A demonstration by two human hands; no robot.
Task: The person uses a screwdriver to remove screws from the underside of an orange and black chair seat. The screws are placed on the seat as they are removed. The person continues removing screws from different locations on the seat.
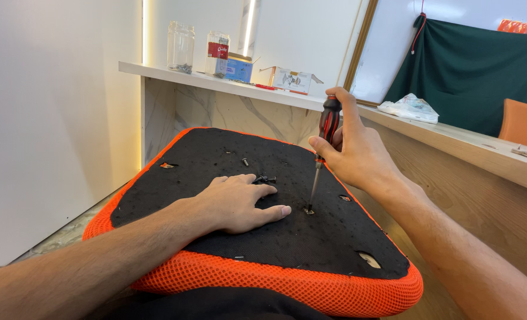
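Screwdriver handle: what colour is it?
Black with red, on the screwdriver in the right hand; head view.

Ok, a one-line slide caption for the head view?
Right hand drives a screwdriver into an upturned seat cushion; left hand steadies it.

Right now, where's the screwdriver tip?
In the head view, the screwdriver stands nearly upright in the right hand, right of centre; its tip sits in a screw hole in the black seat underside, just right of the left hand.
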